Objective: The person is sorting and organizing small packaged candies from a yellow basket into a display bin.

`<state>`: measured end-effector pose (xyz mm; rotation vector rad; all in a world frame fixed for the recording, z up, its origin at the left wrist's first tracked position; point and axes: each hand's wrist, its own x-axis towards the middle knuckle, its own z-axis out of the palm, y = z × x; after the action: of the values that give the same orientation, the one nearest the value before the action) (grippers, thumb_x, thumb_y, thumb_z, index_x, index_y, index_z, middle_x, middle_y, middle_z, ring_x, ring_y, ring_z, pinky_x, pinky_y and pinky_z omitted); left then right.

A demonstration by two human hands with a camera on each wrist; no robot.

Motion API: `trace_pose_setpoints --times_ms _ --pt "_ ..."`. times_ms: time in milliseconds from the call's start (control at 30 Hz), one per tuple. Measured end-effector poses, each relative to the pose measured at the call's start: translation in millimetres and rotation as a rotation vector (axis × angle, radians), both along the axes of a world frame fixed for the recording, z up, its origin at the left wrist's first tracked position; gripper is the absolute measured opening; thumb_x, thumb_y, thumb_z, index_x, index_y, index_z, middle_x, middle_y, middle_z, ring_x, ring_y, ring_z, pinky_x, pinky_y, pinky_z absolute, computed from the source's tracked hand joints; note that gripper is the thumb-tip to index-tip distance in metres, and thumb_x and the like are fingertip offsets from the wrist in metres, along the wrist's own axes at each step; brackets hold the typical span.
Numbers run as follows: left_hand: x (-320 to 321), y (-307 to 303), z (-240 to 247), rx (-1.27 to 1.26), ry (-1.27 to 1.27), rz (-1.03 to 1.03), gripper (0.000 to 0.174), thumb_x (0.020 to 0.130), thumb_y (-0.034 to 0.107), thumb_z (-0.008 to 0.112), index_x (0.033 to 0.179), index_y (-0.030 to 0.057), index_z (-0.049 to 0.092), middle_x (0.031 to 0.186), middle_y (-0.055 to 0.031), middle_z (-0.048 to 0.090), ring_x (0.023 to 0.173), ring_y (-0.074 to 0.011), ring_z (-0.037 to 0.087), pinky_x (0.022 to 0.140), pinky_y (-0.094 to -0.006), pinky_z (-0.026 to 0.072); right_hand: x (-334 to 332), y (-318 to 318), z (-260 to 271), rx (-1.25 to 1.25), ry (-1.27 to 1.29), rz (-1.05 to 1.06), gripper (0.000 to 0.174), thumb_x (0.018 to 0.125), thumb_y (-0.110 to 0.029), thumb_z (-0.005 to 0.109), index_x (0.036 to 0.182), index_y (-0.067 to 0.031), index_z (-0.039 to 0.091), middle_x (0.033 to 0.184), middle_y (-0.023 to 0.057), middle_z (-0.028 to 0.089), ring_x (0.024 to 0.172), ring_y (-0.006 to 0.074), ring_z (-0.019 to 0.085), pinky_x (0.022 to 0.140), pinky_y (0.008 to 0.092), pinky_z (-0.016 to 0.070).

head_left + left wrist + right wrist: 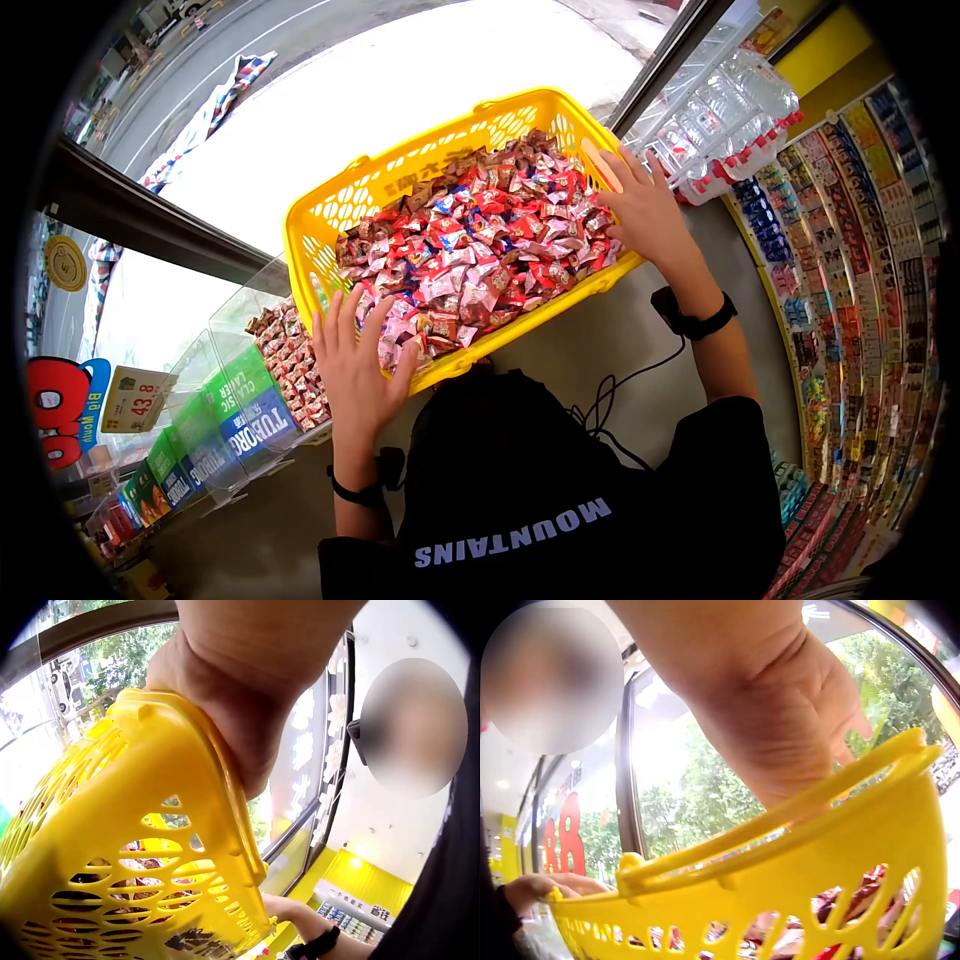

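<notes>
Shop window (400,90), grey floor (600,325), stocked shelves (850,260), yellow basket (300,235) of sweets (480,240)

The person wears a black short-sleeved T-shirt (560,500) with white lettering (512,532) in capitals across the chest that reads MOUNTAINS, and the sleeves end above the elbows. A black left wrist strap (357,491) carries a small black box (391,466) on its right side, and a matching black right wrist strap (697,322) has a dark block at its left end. A thin black cable (610,392) runs in loose loops from the right wrist strap to the shirt front, and the left hand (358,365) and right hand (648,210) are bare.
</notes>
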<state>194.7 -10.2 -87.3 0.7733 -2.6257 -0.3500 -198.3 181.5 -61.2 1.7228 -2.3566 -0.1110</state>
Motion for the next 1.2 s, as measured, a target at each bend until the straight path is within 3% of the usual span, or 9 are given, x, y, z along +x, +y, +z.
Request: trace_pose_setpoints --times_ms 133,167,367,467,667,800,867,1033,1200 --pt "0.0 -0.6 -0.8 0.015 0.031 0.015 0.057 0.090 0.034 0.075 0.144 0.0181 0.063 0.156 -0.0166 0.053 0.151 -0.0412 0.042 0.128 -0.0597 0.0232 -17.0 -9.1 -16.2 0.159 -0.051 -0.012 0.018 0.076 -0.015 0.082 0.093 -0.0164 0.077 0.165 0.0115 0.045 0.159 0.0359 0.032 0.131 0.0623 0.0153" --pt "0.0 -0.7 -0.8 0.020 0.035 0.016 0.057 0.090 0.034 0.076 0.144 0.0182 0.063 0.156 -0.0165 0.053 0.151 -0.0412 0.042 0.128 -0.0597 0.0232 -23.7 -7.3 -30.4 0.095 0.011 0.014 0.014 0.075 -0.017 0.082 0.088 -0.0167 0.077 0.165 0.0119 0.046 0.160 0.0345 0.031 0.131 0.0625 0.0147" --pt "-0.2 0.1 -2.1 0.016 0.059 0.013 0.053 0.091 0.032 0.075 0.141 0.0179 0.065 0.156 -0.0160 0.054 0.151 -0.0406 0.042 0.128 -0.0601 0.0232 -6.4 -10.7 -17.8 0.102 -0.013 -0.020 0.013 0.079 -0.019 0.084 0.091 -0.0174 0.078 0.163 0.0098 0.045 0.157 0.0316 0.036 0.130 0.0649 0.0177" --pt "0.7 -0.9 -1.8 0.022 0.057 0.005 0.051 0.091 0.031 0.075 0.139 0.0171 0.066 0.155 -0.0158 0.054 0.151 -0.0404 0.042 0.128 -0.0603 0.0231 -9.2 -12.6 -15.4 0.062 -0.087 0.060 0.008 0.087 -0.020 0.080 0.093 -0.0155 0.078 0.160 0.0083 0.048 0.153 0.0298 0.041 0.129 0.0674 0.0167" --pt "-0.3 0.5 -1.7 0.014 0.040 0.017 0.049 0.091 0.031 0.075 0.137 0.0165 0.067 0.155 -0.0155 0.054 0.151 -0.0400 0.043 0.128 -0.0600 0.0232 -8.0 -11.3 -13.0 -0.038 -0.380 0.111 0.010 0.097 -0.019 0.073 0.096 -0.0094 0.074 0.153 0.0083 0.055 0.144 0.0302 0.050 0.128 0.0671 0.0170" --pt "0.1 0.5 -3.0 0.015 0.040 0.014 0.049 0.091 0.031 0.075 0.137 0.0170 0.067 0.155 -0.0151 0.054 0.151 -0.0397 0.043 0.128 -0.0605 0.0226 20.9 -13.9 -2.3 -0.194 -0.491 0.211 0.009 0.095 -0.015 0.073 0.089 -0.0078 0.073 0.147 0.0098 0.059 0.138 0.0294 0.055 0.129 0.0595 0.0221" --pt "0.2 -0.6 -2.6 0.016 0.046 0.013 0.049 0.091 0.031 0.075 0.137 0.0172 0.067 0.155 -0.0148 0.054 0.151 -0.0396 0.042 0.128 -0.0609 0.0225 52.3 -21.6 7.4 -0.272 -0.397 0.286 0.008 0.091 -0.015 0.076 0.092 -0.0089 0.071 0.141 0.0107 0.063 0.138 0.0288 0.057 0.128 0.0635 0.0224" --pt "0.9 7.0 11.9 -0.008 0.093 -0.097 0.050 0.090 0.033 0.081 0.137 0.0202 0.069 0.155 -0.0093 0.055 0.155 -0.0367 0.038 0.129 -0.0676 0.0095 131.2 -41.5 11.4 -0.359 -0.197 0.491 0.007 0.090 -0.014 0.071 0.096 -0.0111 0.069 0.139 0.0124 0.064 0.139 0.0330 0.057 0.124 0.0750 0.0233" --pt "1.7 17.3 25.4 -0.082 0.178 -0.130 0.040 0.086 0.031 0.086 0.123 0.0275 0.074 0.141 -0.0006 0.063 0.143 -0.0288 0.052 0.127 -0.0689 0.0194 181.7 -57.8 0.6 -0.422 -0.298 0.617 0.013 0.089 -0.012 0.072 0.101 -0.0082 0.072 0.143 0.0118 0.063 0.140 0.0328 0.056 0.123 0.0775 0.0237"
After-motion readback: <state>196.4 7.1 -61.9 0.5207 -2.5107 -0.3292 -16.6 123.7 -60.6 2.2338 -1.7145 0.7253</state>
